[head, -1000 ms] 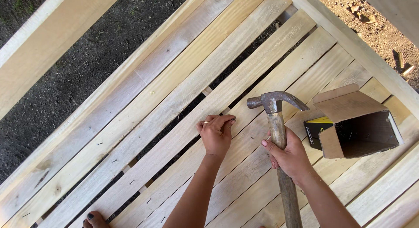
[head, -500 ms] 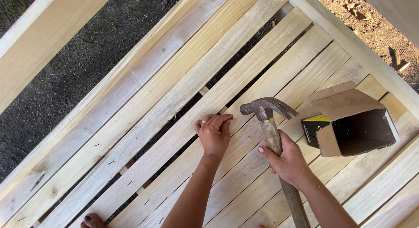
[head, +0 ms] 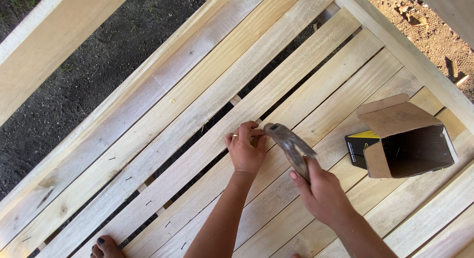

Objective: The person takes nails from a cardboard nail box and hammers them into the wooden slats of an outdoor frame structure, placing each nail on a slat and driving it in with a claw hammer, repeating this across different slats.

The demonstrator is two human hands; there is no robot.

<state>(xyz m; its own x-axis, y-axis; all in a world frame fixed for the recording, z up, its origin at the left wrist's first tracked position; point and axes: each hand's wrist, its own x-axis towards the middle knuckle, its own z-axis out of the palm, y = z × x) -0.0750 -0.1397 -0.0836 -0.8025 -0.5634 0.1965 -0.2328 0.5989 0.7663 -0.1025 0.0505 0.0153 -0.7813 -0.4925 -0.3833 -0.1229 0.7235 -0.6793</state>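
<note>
Nail [head: 243, 135], thin and barely visible, pinched upright between thumb and fingertips of the left hand [head: 245, 150] on a pale wooden slat [head: 207, 159] near frame centre; the pinch looks meant to steady the nail on the board where it would not stand alone. Hammer [head: 289, 145] head sits at about 3 o'clock from the nail, just beside the left fingers, blurred and tilted, so exact contact with the nail cannot be told. Right hand [head: 322, 195] is clenched around the hammer's wooden handle, at roughly 5 o'clock from the head; the grip is fairly high up the handle, which I judge suits short, controlled taps close to fingers. Slats run diagonally from 7 o'clock to 1 o'clock, with dark gaps between them showing soil below; small dark nail heads dot the boards at 7 to 8 o'clock. An open cardboard box [head: 405, 139], lying on its side with flaps spread, rests on the slats at 3 o'clock, near the right hand, seemingly within easy reach. Bare toes with dark polish [head: 104, 247] on a slat at 7 o'clock. Dark soil [head: 74, 75] at 10 o'clock, reddish dirt [head: 434, 36] at 1 o'clock.
</note>
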